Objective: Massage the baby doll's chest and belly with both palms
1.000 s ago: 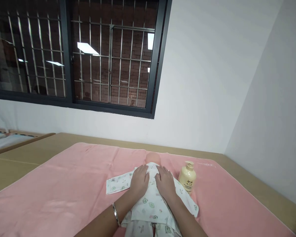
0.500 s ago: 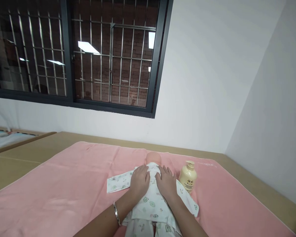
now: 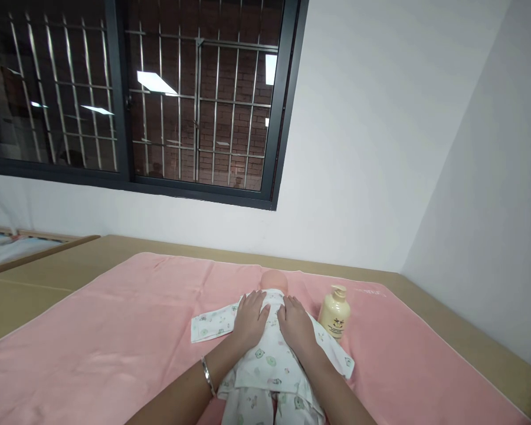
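Observation:
A baby doll point(image 3: 274, 280) in white printed clothes lies stretched out, its head toward the wall. The long-sleeved top point(image 3: 269, 360) and matching trousers point(image 3: 253, 407) cover its body; the face does not show. My left hand point(image 3: 250, 319) rests flat on the left side of the doll's upper body, fingers pointing to the head. On the right side, my right hand point(image 3: 296, 323) lies flat in the same way. Both palms touch the cloth and neither grasps anything. A pale yellow pump bottle point(image 3: 335, 313) stands just right of my right hand, beside the doll's sleeve.
A pink blanket point(image 3: 128, 330) spreads under the doll over a tan padded surface point(image 3: 48, 283). A white wall point(image 3: 358, 147) and a dark-framed barred window point(image 3: 199, 118) rise behind. At far left is a wood-edged bay point(image 3: 22, 251) with blue and white contents.
The fingers of my right hand have drawn a little closer together. Both hands stay on the doll's upper body. The view has shifted slightly.

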Demonstrator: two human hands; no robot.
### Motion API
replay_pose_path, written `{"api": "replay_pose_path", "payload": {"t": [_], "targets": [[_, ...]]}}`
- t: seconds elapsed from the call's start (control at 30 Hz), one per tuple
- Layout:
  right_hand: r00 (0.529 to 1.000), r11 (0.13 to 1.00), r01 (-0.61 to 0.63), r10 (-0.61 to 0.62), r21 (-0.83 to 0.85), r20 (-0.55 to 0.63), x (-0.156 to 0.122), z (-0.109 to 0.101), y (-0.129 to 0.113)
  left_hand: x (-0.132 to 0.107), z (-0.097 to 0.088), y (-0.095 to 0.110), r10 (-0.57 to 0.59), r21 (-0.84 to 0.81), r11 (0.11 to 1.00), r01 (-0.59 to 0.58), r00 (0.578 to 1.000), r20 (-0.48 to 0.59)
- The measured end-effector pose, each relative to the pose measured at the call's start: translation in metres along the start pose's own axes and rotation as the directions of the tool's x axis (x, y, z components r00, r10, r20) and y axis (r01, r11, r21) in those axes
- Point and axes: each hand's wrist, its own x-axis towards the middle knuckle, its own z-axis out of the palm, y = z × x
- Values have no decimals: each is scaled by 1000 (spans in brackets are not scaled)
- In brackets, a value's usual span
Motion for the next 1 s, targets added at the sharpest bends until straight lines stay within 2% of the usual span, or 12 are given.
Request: {"api": "replay_pose_path", "payload": {"t": [0.13, 0.3, 0.47, 0.63, 0.73, 0.8, 0.87, 1.0], "targets": [[998, 998, -26, 22, -56, -55, -3, -4, -7, 0, 1, -1, -2, 5, 1000, 2, 1000, 2], [996, 996, 5, -14, -91, -94, -5, -1, -10, 0, 0, 0, 0, 9, 1000, -1, 1000, 10], [981, 996, 79, -86, -48, -175, -5, 2, -6, -2, -4, 6, 29, 63, 998, -26, 999, -42], [951, 976, 215, -216, -27, -223, -3, -4, -7, -4, -5, 10, 41, 64, 997, -36, 996, -74], [977, 989, 142, -134, 39, -165, -1, -6, -9, -4, -3, 8, 6, 39, 999, -3, 997, -74], [996, 992, 85, -81, 88, -47, 0, -6, -10, -4, -2, 7, -16, 23, 1000, 18, 998, -68], [996, 991, 71, -77, 118, 50, 1, -8, -10, -3, -1, 6, -21, -2, 1000, 21, 998, -57], [998, 994, 66, -65, 91, -16, 1, -12, -9, -2, -1, 4, 0, -58, 998, -3, 999, -53]]}}
